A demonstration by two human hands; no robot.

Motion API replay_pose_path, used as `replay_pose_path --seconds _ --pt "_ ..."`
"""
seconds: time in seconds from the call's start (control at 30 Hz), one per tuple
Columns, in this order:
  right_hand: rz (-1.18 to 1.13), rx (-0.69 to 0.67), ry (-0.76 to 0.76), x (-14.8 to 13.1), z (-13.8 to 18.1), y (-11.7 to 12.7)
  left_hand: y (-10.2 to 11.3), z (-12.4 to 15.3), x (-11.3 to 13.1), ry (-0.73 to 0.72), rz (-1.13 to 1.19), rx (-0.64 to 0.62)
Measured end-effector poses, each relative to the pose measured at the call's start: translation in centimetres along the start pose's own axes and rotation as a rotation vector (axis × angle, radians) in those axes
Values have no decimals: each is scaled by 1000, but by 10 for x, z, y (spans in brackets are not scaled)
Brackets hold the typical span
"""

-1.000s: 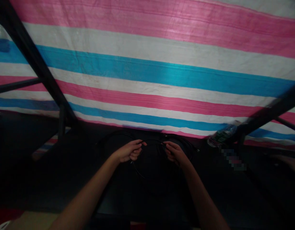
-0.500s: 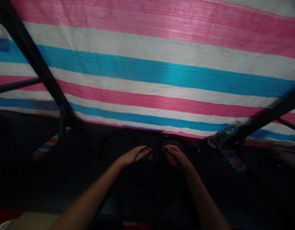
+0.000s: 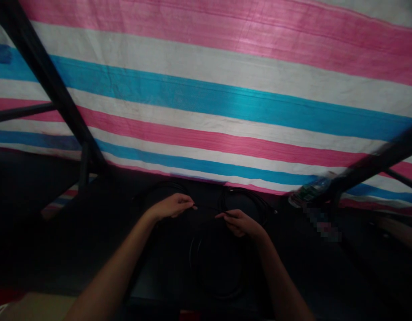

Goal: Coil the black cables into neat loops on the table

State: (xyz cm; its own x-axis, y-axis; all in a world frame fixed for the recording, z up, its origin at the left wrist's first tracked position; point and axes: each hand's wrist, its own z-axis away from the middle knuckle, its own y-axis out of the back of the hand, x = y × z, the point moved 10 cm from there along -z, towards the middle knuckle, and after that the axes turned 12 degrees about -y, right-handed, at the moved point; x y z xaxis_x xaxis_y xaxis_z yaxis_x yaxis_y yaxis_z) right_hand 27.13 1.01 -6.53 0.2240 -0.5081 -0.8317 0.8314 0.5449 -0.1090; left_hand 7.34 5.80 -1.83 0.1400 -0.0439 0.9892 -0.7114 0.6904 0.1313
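A thin black cable (image 3: pixel 209 207) is located above the middle of the dark work surface (image 3: pixel 92 232), its short span running between the person's two hands. The left hand (image 3: pixel 174 207) has thumb and forefinger pinched together on the cable at one end of this span. The right hand (image 3: pixel 242 223) grips the cable at the other end, between thumb and forefinger, with the remaining fingers curled toward the palm. The hands are apart, the right one slightly nearer the wearer. Below them, faint curves of a dark loop (image 3: pixel 191 252) are visible; whether it belongs to the held cable cannot be told in this light. Behind the left hand lies a coiled black cable (image 3: pixel 167 183); behind the right hand lies a second coil (image 3: pixel 249 192), with a light-tipped connector (image 3: pixel 275 211) at its right side. Further right, a clear plastic bottle (image 3: pixel 308 191) with a green label lies tilted beside a black frame leg (image 3: pixel 376 162). A pixelated patch covers the area just in front of the bottle. At the right edge, another person's forearm (image 3: pixel 403 232) is partly visible. A pink, white and blue striped tarpaulin (image 3: pixel 206 102) stands along the back.
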Motion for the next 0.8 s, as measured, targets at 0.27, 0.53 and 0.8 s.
replay_pose_path --seconds 0.27,0.53,0.8 --pt "-55 43 90 -11 8 7 -24 11 -14 40 -295 -365" --pt "83 48 31 -2 10 18 -20 19 -16 131 -267 -353" --pt "92 22 -21 -2 18 16 -18 36 -21 232 -185 -461"
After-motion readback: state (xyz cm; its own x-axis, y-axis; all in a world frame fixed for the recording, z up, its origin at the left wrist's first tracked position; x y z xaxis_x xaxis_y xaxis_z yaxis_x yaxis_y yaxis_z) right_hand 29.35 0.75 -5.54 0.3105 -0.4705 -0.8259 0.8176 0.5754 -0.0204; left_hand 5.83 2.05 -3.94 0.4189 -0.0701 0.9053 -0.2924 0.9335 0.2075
